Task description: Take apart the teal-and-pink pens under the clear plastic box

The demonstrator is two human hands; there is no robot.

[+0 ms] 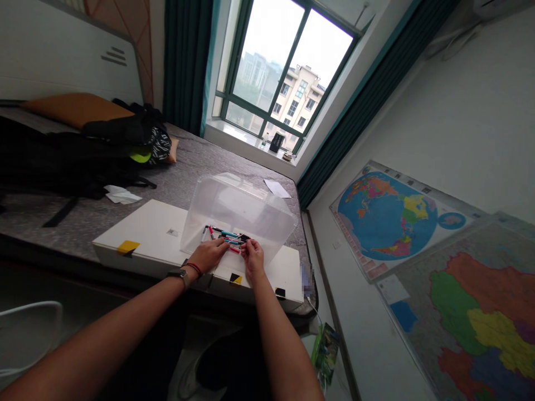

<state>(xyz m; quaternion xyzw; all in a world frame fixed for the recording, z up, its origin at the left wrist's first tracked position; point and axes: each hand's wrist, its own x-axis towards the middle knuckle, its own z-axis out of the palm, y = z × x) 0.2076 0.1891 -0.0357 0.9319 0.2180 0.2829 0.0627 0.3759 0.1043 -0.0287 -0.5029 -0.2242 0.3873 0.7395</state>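
"Which way do the pens (232, 242) lie?"

"Mostly side to side, their long axes slanting slightly down toward the right. One red pen (211, 232) at the left end runs more nearly toward the person. Which ends are the tips (they're tiny from here) I can't tell."

"And the container?"

"A clear plastic bin (240, 203), with teal, black and red pens between its side walls. It rests on white boxes (136, 225) on the bed (200, 149)."

"The hands?"

"The left hand (209, 255) has its fingertips at the pens; the right hand (253, 259), fingers bunched narrow, is at their right end. Whether either grips one, I can't tell."
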